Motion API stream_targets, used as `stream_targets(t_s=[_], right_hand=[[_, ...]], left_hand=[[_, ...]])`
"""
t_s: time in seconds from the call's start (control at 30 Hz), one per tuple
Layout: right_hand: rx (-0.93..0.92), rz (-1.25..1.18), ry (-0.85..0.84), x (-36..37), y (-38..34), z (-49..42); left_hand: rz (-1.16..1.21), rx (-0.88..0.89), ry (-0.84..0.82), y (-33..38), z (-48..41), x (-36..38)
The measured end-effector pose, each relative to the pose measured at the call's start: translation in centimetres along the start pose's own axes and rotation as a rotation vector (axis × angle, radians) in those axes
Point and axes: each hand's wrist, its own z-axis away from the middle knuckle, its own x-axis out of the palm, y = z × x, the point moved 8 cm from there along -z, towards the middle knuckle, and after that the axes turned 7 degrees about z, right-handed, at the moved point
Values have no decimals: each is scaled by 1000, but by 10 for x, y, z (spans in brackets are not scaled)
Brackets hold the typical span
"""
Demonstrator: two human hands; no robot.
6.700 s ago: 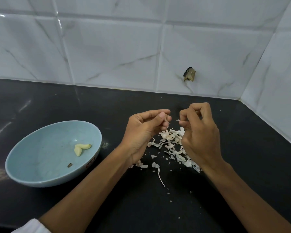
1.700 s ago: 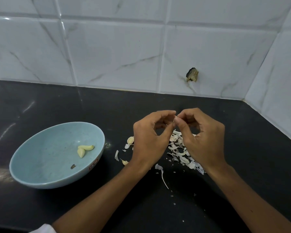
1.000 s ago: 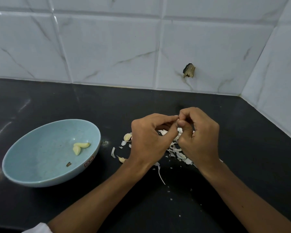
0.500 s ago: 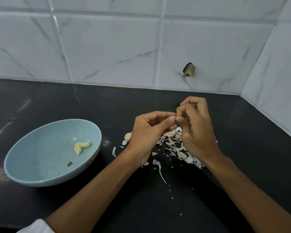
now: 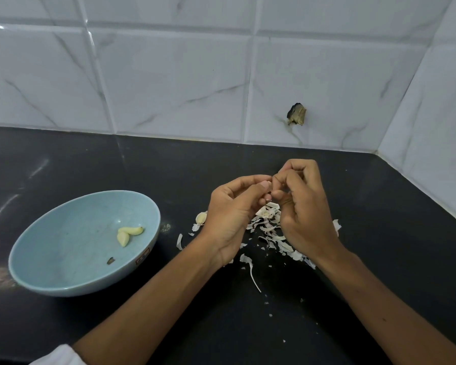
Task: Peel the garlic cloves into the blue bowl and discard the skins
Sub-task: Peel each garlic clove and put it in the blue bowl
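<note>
Head view has two peeled cloves lying in the blue bowl. The left hand and right hand pinch something hidden between curled fingertips, probably a third clove. One unpeeled clove waits beside the skins, which are heaped on the counter and not yet discarded.

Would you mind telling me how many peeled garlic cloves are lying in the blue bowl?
2, both in the right part of the blue bowl: the far clove and the near clove, touching at one end. Nothing there could hide more.
</note>
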Motion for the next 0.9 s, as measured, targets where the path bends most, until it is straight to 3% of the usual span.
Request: stream_targets(t_s=[0.4,0.6,0.73,0.9], right_hand=[[-41,-25,-71,7,-10,5],[-11,-1,39,-6,-3,1],[100,-43,65,-15,9,0],[110,-29,76,-19,19,1]], left_hand=[[189,-34,67,3,-5,-9],[265,-52,44,4,-6,-8],[300,-74,40,2,-5,-7],[307,-67,43,3,-4,-5]])
